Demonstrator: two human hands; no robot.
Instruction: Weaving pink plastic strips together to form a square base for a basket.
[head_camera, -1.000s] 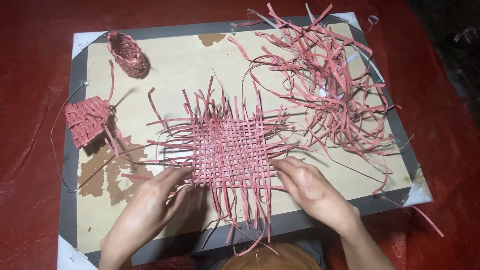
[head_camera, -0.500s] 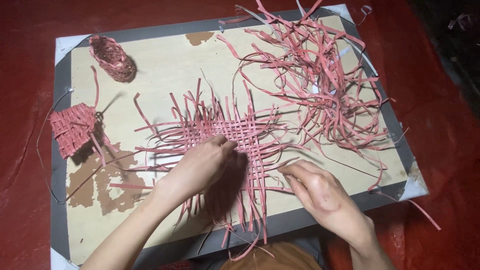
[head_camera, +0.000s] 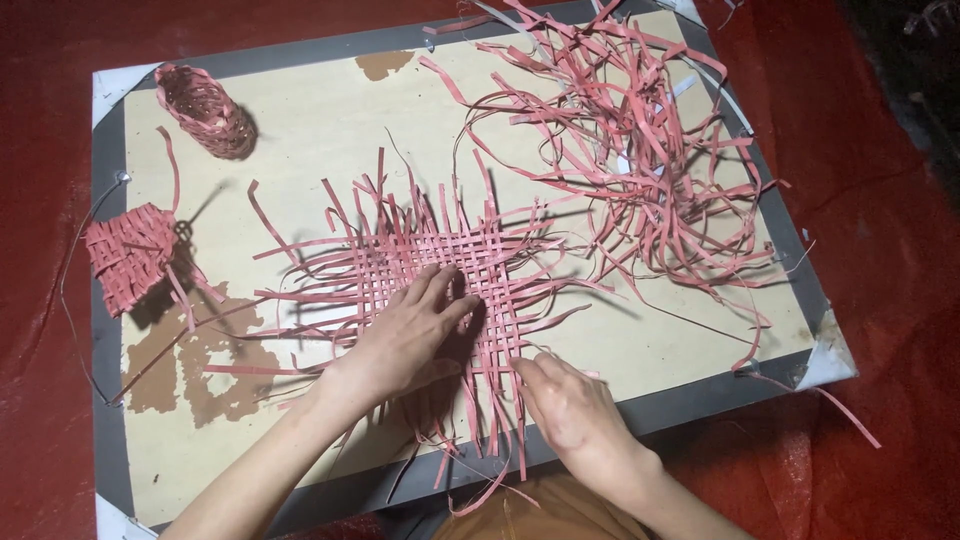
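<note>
1. Red sheeting (head_camera: 880, 270) covers the floor all round, and on it lies a pale work board (head_camera: 300, 130) with a dark grey border, its long side running left to right in the head view.
2. Near the middle of the board sits a flat woven mat (head_camera: 440, 262) of pink strips, a square of plaited work with loose strip ends fanning out on every side.
3. One set of its strips runs from near to far and the other left to right; the longest free ends trail toward the near edge, reaching past the grey border.
4. Lying palm down on the near part of the weave, the left hand (head_camera: 405, 335) points its fingers toward the far right, slightly spread and pressing on the strips.
5. At the mat's near right corner the right hand (head_camera: 570, 410) rests with its fingers curled and close together over the hanging strip ends; whether it pinches one cannot be told.
6. Far right on the board, a loose tangle of pink strips (head_camera: 640, 150) lies beside the mat.
7. A small woven basket (head_camera: 208, 108) lies on its side at the far left corner.
8. Another small woven piece (head_camera: 132, 258) rests on the left edge, well apart from the hands.
</note>
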